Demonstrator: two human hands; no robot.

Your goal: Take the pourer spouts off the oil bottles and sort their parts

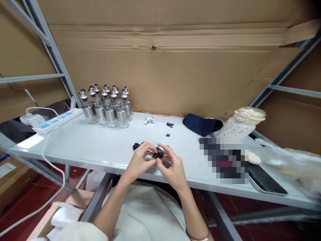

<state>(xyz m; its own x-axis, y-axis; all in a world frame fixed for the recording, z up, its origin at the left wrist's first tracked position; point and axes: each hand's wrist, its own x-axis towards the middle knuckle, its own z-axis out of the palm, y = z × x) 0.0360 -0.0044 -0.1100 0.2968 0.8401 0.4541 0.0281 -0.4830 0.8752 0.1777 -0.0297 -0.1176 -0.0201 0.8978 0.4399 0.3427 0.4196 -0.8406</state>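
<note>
Between the fingertips of both hands, close to the table's front edge, is a black bottle stopper with a silver collar [159, 152]. My left hand [139, 160] pinches its black side, and my right hand [173, 164] closes on it from the right. Fingers cover part of the piece. Just beyond my left hand lie black stoppers [136, 146], partly hidden by it. Farther back are silver spout pieces [149, 120], several thin black strips [170, 125] and two small black bits [168, 135]. Several glass-and-steel oil bottles with pourer tops [110, 115] stand at the back left.
A white power strip [57, 121] with a plugged-in charger and cable sits at the left end. On the right are a navy cap [200, 124], a dotted white drinking bottle [237, 125], a black-screened device [267, 179] and a plastic bag [296, 167]. Cardboard [163, 73] walls the back.
</note>
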